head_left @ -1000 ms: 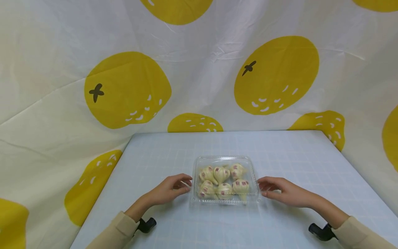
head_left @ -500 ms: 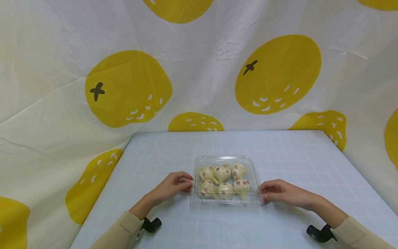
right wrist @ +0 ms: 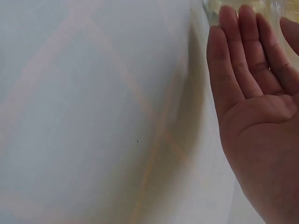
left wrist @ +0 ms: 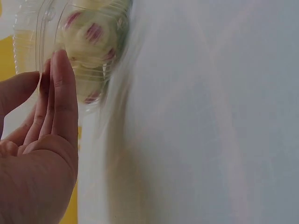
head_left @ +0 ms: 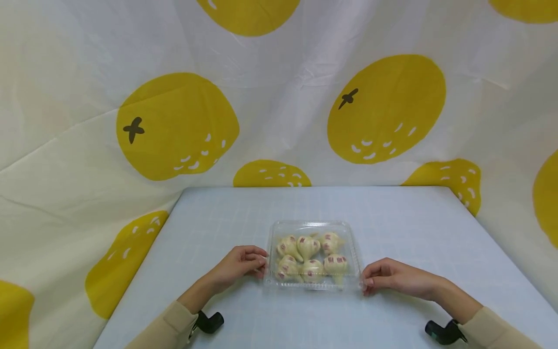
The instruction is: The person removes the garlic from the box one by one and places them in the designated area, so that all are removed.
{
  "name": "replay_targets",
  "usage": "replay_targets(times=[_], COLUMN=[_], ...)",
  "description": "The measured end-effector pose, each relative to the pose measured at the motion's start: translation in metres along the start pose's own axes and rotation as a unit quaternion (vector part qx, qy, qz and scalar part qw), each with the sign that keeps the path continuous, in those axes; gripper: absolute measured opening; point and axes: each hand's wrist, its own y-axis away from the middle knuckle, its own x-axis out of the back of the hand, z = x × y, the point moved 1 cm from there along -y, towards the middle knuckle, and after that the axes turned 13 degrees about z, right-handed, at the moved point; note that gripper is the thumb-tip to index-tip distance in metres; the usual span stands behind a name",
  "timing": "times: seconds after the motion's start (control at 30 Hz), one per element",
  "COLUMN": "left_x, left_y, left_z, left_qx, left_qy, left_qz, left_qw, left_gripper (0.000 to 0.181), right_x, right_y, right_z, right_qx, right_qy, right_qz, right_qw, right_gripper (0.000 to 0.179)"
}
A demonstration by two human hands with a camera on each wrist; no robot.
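Observation:
A clear plastic clamshell box (head_left: 314, 286) lies lid down on the table, holding several pale garlic bulbs (head_left: 308, 247) with purplish streaks. At its left side my left hand (head_left: 237, 265) pinches the rim. The left wrist view shows the thumb against one face of the clear rim (left wrist: 41, 37) and the fingers (left wrist: 64, 93) behind the other. My right hand (head_left: 398, 277) holds the near right corner of the box between thumb and fingers. In the right wrist view its fingers (right wrist: 247, 51) are nearly straight along the box's side, and the thumb stands across the plastic edge.
A pale blue checked cloth covers the table (head_left: 218, 213). White fabric with large yellow fruit prints (head_left: 178, 126) hangs behind and beside it. Each wrist carries a black camera mount (head_left: 209, 322) close over the tabletop.
My right hand has moved slightly nearer the front and closed its thumb and fingers at the box's corner. My left hand's thumb has drawn in to the rim. The view has shifted slightly.

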Motion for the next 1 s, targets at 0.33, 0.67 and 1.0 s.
replay_targets(times=[0.33, 0.67, 1.0], left_x=[-0.003, 0.000, -0.002], left_y=[0.010, 0.017, 0.014], left_z=[-0.003, -0.002, 0.004], left_qx=[0.065, 0.069, 0.069], left_qy=[0.022, 0.067, 0.076], left_qz=[-0.031, -0.100, -0.091], left_qw=[0.9971, 0.9903, 0.9905], left_gripper=[0.028, 0.034, 0.034], right_x=[-0.009, -0.015, -0.012], right_y=[0.005, 0.006, -0.001], right_z=[0.008, 0.006, 0.005], right_qx=[-0.012, -0.033, -0.027], right_qy=[-0.071, -0.137, -0.213], right_qz=[-0.035, -0.078, -0.124], right_qw=[0.9968, 0.9869, 0.9688], right_gripper=[0.032, 0.035, 0.035])
